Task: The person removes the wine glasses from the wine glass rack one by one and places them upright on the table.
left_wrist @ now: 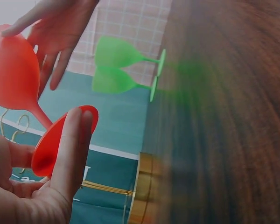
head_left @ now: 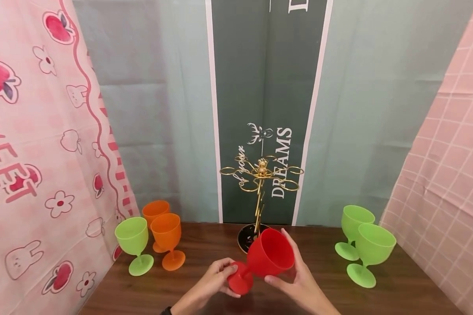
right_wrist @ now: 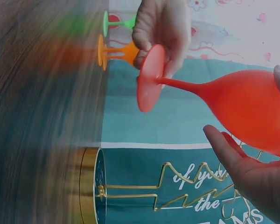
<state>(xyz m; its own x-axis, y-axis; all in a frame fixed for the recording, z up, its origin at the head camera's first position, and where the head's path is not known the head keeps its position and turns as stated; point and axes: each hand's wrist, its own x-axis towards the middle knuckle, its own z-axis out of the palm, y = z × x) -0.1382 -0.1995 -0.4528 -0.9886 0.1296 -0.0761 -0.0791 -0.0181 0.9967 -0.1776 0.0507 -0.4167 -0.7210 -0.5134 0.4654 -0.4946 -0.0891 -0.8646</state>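
A red plastic goblet [head_left: 264, 259] is held tilted above the table, its mouth toward the upper right in the head view. My left hand [head_left: 212, 280] pinches the round foot between thumb and fingers; in the left wrist view, fingers lie along the underside of the foot [left_wrist: 49, 151]. Around the bowl, my right hand [head_left: 302, 280] has the thumb on the near side and fingers on the far side. Behind the goblet stands a gold wire rack [head_left: 258, 210] with several rings at its top and a round base [head_left: 244, 239], partly hidden by the bowl.
On the left stand two orange goblets [head_left: 166, 232] and a green goblet [head_left: 131, 236]. Two green goblets [head_left: 375, 245] stand at the right. Curtains surround the wooden table [head_left: 204, 245]: pink printed [head_left: 63, 166], green [head_left: 181, 144] and pink checked [head_left: 437, 175].
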